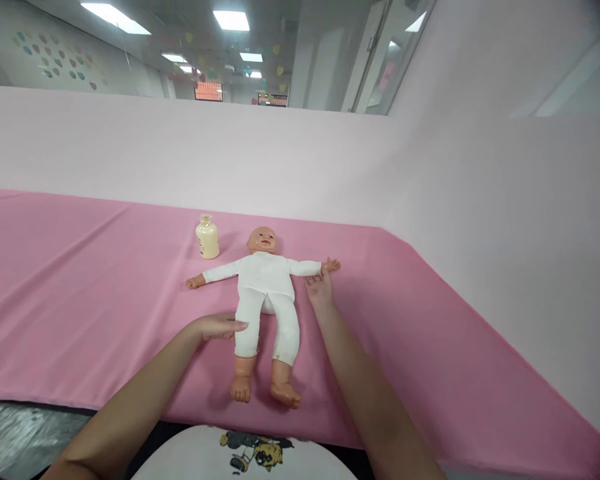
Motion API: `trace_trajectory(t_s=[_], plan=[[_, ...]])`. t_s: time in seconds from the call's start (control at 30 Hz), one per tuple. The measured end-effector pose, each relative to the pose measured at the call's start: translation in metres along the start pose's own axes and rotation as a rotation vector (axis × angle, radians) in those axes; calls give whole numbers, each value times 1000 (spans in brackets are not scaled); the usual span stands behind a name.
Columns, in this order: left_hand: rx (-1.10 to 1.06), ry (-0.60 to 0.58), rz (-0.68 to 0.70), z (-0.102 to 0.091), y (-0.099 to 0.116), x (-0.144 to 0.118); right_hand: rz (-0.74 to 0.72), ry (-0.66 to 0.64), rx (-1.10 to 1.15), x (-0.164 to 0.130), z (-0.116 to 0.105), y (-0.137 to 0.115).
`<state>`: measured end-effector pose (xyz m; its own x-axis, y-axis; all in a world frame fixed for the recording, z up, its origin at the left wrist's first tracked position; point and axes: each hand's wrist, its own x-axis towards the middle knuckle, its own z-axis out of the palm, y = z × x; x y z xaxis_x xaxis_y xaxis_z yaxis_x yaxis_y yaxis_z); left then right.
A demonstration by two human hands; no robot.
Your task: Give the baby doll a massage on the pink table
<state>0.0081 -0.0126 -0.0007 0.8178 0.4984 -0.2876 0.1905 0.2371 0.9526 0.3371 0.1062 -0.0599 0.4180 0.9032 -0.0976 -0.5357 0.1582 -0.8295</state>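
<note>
A baby doll [266, 275] in a white cloth suit lies on its back on a pink padded surface, arms stretched out to both sides, feet towards me. My left hand [219, 327] is closed around the doll's leg on the left, its thumb on top and the other fingers partly hidden by the leg. My right hand [321, 288] grips the doll's arm on the right, close to the wrist. A cream-coloured bottle [207, 239] stands upright beside the doll's head, to the left, untouched by either hand.
The pink mat [105, 280] reaches a white wall [180, 153] at the back and another white wall [520, 220] on the right. Above the back wall is a wide window [260, 60]. Grey floor [25, 437] shows at the lower left, past the mat's edge.
</note>
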Motion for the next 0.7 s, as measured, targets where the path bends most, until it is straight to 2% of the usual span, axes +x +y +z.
trace_trajectory(t_s=[0.07,0.17,0.23,0.3,0.4,0.43,0.47,0.57,0.7], plan=[[57,99,-27,0,-1,-1,3,-23,12,-3,2,-1],[142,78,18,0,8,-4,-40,-91,-7,-8,5,-3],[173,117,31,1,20,-9,-65,-128,-21,-11,6,-5],[223,309,1,0,34,-14,-66,-129,-1,-16,8,-8],[376,732,-34,-2,57,-16,-66,-132,28,-21,13,-12],[426,831,-18,-2,65,-14,-72,-151,17,-23,14,-12],[465,882,8,-1,74,-10,-79,-176,-6,-24,16,-13],[491,872,191,8,101,15,-123,-224,-111,-27,20,-9],[536,772,388,29,128,78,-252,-325,-306,-35,24,-2]])
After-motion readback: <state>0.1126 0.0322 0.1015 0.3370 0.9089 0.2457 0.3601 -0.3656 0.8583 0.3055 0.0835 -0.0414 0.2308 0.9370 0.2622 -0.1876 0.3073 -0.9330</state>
